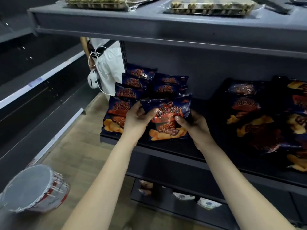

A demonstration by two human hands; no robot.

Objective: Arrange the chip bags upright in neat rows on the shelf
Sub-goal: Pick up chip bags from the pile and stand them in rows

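A dark blue chip bag (167, 128) with orange chips printed on it stands upright at the front edge of the dark shelf (174, 150). My left hand (137, 120) grips its left side and my right hand (192, 123) grips its right side. To its left an upright row of like bags (116, 113) runs back toward the shelf wall, and a second row (171, 80) stands behind the held bag. At the right, more chip bags (249, 123) lie flat and jumbled on the same shelf.
An upper shelf (149, 25) with flat wrapped trays overhangs closely. A person in white (108, 70) stands beyond the shelf's left end. A wrapped pack (33, 191) lies on the wooden floor at lower left. Grey shelving runs along the left. Packages sit on the lower shelf (182, 196).
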